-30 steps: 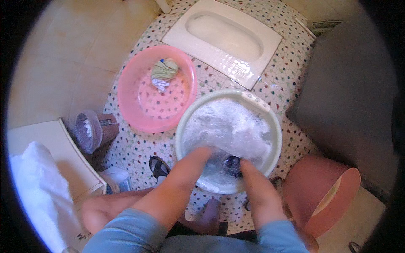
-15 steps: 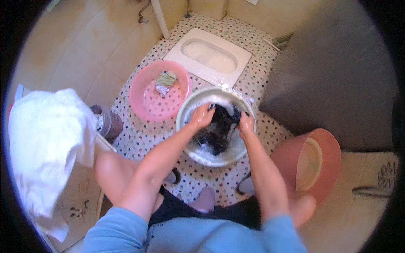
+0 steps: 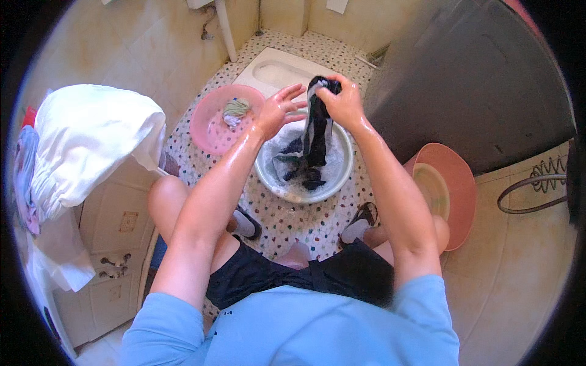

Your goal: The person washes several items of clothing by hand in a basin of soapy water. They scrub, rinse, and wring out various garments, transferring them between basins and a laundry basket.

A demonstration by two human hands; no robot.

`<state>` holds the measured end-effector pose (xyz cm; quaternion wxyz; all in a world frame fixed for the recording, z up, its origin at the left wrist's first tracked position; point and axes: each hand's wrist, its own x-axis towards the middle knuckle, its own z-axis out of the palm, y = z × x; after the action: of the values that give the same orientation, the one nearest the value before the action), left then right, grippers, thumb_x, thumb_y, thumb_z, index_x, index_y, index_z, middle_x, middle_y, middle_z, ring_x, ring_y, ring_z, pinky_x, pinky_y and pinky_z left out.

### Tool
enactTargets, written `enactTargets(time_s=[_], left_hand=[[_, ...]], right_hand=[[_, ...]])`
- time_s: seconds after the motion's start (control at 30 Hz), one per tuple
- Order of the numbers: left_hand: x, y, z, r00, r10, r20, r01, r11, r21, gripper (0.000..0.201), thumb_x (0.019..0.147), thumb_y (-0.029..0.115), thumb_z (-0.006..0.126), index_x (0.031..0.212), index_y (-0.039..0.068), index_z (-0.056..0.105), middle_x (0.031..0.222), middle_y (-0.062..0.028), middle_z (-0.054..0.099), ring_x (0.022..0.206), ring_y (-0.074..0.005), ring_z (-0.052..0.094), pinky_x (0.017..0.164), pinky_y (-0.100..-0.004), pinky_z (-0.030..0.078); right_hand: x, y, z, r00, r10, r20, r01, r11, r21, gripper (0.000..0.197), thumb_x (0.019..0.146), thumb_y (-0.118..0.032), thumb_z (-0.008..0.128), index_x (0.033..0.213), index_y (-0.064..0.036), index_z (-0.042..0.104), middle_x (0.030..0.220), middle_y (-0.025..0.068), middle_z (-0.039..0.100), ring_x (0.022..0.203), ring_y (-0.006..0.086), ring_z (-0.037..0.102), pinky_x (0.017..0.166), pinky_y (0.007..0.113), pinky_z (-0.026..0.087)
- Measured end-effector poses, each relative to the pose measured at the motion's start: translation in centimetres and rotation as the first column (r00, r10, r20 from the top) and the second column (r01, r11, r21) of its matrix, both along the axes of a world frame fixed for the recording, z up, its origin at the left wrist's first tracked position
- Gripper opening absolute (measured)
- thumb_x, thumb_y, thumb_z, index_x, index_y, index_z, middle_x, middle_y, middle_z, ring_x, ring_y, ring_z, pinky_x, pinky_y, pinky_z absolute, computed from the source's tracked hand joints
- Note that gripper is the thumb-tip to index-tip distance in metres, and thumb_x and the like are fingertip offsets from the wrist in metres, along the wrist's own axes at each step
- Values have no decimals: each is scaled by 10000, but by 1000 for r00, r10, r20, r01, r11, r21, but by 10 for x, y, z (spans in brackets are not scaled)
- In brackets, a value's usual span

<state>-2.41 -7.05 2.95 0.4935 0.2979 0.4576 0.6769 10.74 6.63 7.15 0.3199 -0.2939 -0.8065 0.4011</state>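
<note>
A wet black cloth garment with pale stripes (image 3: 317, 131) hangs down from my right hand (image 3: 346, 104), which pinches its upper end between thumb and fingers. Its lower part reaches into a whitish basin (image 3: 303, 198) of sudsy water on the floor. More dark fabric lies in the foam there; whether it is the same piece I cannot tell. My left hand (image 3: 279, 111) is raised just left of the garment, wet, fingers spread and holding nothing. To the left of the basin, a pink basin (image 3: 200, 131) holds a small bundle of pale green and white cloth (image 3: 235, 111).
Behind the basins is a white squat toilet (image 3: 247, 74). A reddish tub (image 3: 462, 195) stands tilted at my right, below a large dark grey panel (image 3: 470, 91). At left, white cloth (image 3: 97, 140) drapes over a cabinet (image 3: 125, 229). A coiled hose (image 3: 525, 192) hangs far right.
Both hands have risen from the basin. The right one has lifted the black garment out of the suds; the left has let go and opened. The view has also shifted.
</note>
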Motion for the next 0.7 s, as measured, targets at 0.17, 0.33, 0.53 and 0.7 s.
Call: enactTargets(time_s=[0.17, 0.33, 0.53, 0.7], left_hand=[[26, -11, -59, 750, -22, -661, -3, 999, -37, 849, 650, 259, 883, 1337, 25, 441, 1242, -112, 579, 1174, -189, 512, 1031, -347, 386], [47, 8, -58, 772, 186, -608, -214, 976, 28, 559, 698, 171, 838, 1171, 17, 584, 1021, -66, 683, 927, -153, 623, 842, -322, 509], [38, 43, -57, 815, 338, -471, -514, 795, -321, 443, 770, 141, 717, 1166, -36, 627, 1088, -120, 672, 966, -216, 617, 829, -348, 496], [-8, 53, -22, 820, -95, -565, -342, 710, -616, 578, 654, 149, 687, 1171, -80, 563, 1142, -209, 629, 1057, -285, 605, 857, -353, 498]], right_hand=[[-17, -11, 86, 942, -63, -330, 67, 998, -1, 437, 682, -266, 703, 969, 62, 665, 818, 187, 691, 740, 229, 670, 713, 345, 528], [-7, -51, 166, 812, -169, -559, -112, 894, -433, 163, 834, -110, 669, 939, 7, 629, 794, 56, 635, 661, 148, 587, 579, 325, 485], [27, 38, 88, 417, -519, -746, -16, 817, -577, 258, 768, -76, 699, 985, 33, 613, 886, 103, 645, 762, 202, 633, 702, 328, 530], [79, 79, -62, 267, -891, -368, 64, 397, -915, 299, 766, -107, 691, 1022, 27, 614, 931, 132, 655, 720, 218, 660, 592, 341, 563]])
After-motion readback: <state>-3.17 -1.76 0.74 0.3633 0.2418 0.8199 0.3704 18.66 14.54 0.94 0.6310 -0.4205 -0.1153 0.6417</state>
